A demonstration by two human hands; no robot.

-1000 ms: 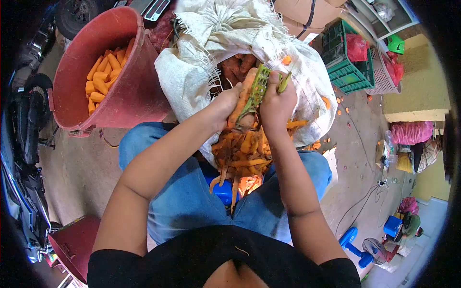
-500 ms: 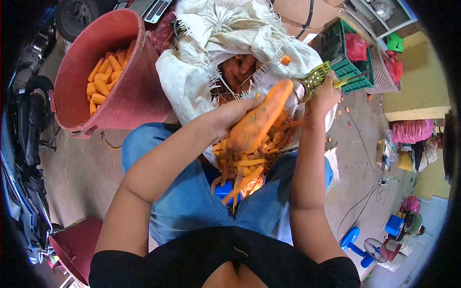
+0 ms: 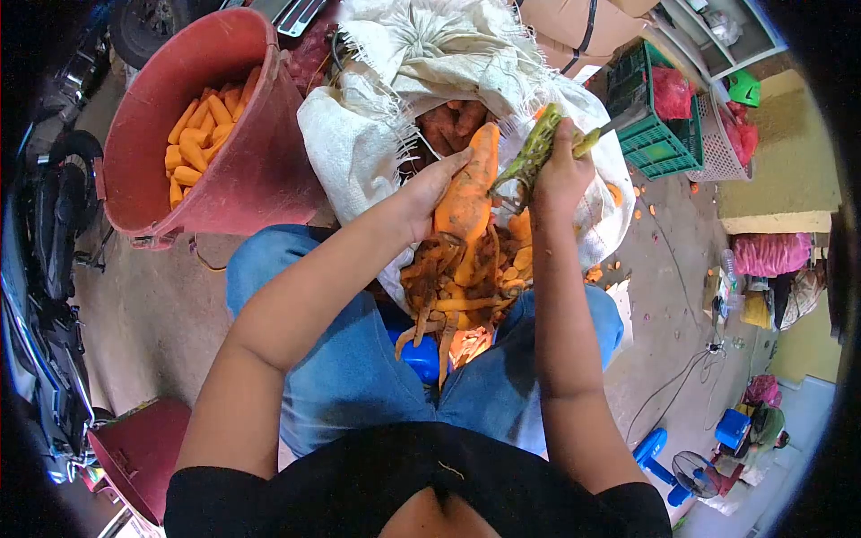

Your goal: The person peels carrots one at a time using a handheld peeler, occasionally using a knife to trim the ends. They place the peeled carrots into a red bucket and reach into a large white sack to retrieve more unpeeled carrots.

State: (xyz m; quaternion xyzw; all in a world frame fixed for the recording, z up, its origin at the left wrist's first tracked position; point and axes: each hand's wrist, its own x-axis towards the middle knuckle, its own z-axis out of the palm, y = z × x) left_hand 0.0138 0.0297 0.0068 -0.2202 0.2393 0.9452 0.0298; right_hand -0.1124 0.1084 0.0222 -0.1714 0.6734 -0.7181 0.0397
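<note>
My left hand (image 3: 438, 193) grips a large, partly peeled carrot (image 3: 468, 193), its orange surface still showing dark patches. My right hand (image 3: 560, 175) is closed round a green peeler (image 3: 531, 154), whose lower end is beside the carrot's right side. Under the carrot, between my knees, lies a pile of peelings and carrot pieces (image 3: 462, 305). Just beyond my hands, an open white woven sack (image 3: 350, 134) holds unpeeled carrots (image 3: 453, 125).
A red tub (image 3: 296, 152) with peeled carrots stands at the upper left. Another red bucket (image 3: 148, 457) is at the lower left. A green crate (image 3: 659, 152) stands at the upper right. At the far right are a blue fan (image 3: 691, 475) and a person (image 3: 769, 426).
The carrot has turned more upright and its top has moved left. My right hand has moved left and slightly down, bringing the peeler closer to the carrot.
</note>
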